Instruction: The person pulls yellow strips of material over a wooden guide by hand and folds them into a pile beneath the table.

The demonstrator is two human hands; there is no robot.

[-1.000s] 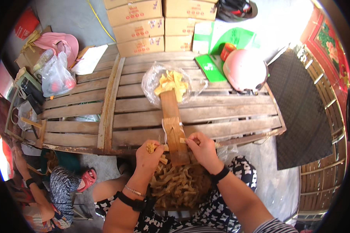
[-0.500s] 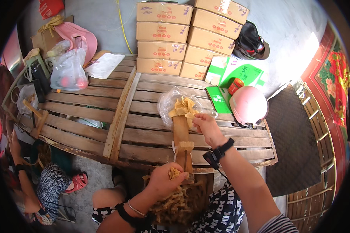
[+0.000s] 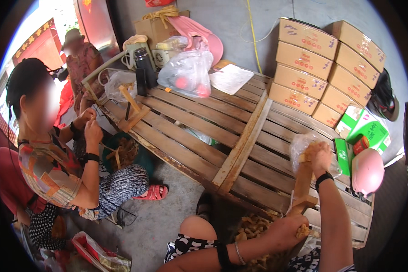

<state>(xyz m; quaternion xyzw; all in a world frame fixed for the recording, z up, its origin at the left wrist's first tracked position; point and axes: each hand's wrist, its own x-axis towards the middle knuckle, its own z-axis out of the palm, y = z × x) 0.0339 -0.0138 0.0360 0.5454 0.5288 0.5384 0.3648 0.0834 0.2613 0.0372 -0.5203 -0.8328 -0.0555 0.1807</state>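
My left hand (image 3: 283, 232) is closed around a small bunch of tan, wrinkled dried strips (image 3: 303, 230), beside the lower end of a wooden board with a small block (image 3: 303, 202). My right hand (image 3: 321, 159) is at the board's far end, its fingers curled onto pale yellow dried pieces (image 3: 307, 153) lying on a clear plastic bag (image 3: 296, 147). How much it grips is partly hidden by the hand. More tan strips (image 3: 249, 229) lie heaped below my left hand, by my lap.
The slatted table (image 3: 204, 156) spans the middle. Stacked cartons (image 3: 303, 56), a pink helmet (image 3: 368, 171) and a red can (image 3: 361, 145) stand at the right. A co-worker (image 3: 54, 177) sits at left by a green tub (image 3: 147, 158); another person (image 3: 82, 59) is behind.
The view has swung left, bringing the co-workers into sight. My right hand has moved from holding a piece beside the bag to over the pieces; my left keeps its bunch.
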